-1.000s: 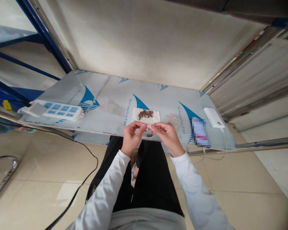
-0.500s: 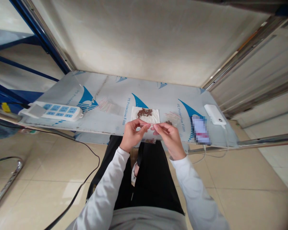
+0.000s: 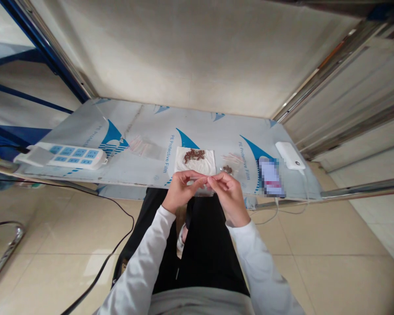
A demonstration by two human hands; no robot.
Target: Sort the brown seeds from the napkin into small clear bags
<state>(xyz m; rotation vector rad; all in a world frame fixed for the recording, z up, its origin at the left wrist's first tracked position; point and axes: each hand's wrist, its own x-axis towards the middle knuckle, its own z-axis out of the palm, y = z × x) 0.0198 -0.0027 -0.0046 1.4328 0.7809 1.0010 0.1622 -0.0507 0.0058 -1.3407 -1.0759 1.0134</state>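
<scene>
My left hand [image 3: 183, 189] and my right hand [image 3: 229, 194] meet at the table's front edge, thumbs and fingers pinched together. Between them they grip the top of a small clear plastic bag [image 3: 205, 191], which hangs below the fingertips; its contents are hard to make out now. Just beyond lies a white tissue [image 3: 200, 166] bearing a loose heap of small brown pieces [image 3: 194, 155]. Right of the tissue are more clear bags [image 3: 233, 159], with a little cluster of brown pieces [image 3: 227, 169] at their near side, close to my right hand.
A film-covered metal table [image 3: 197, 127] spans the view. At its left are a power strip [image 3: 75, 156] and a stack of clear bags [image 3: 141, 146]. On the right lie a blurred-out phone [image 3: 271, 177] and a white power bank [image 3: 289, 155] with a cable [image 3: 307, 188].
My hands have drawn closer together, fingertips now meeting over the bag's top. The brown cluster at the right shows more fully. The whole view has shifted slightly.
</scene>
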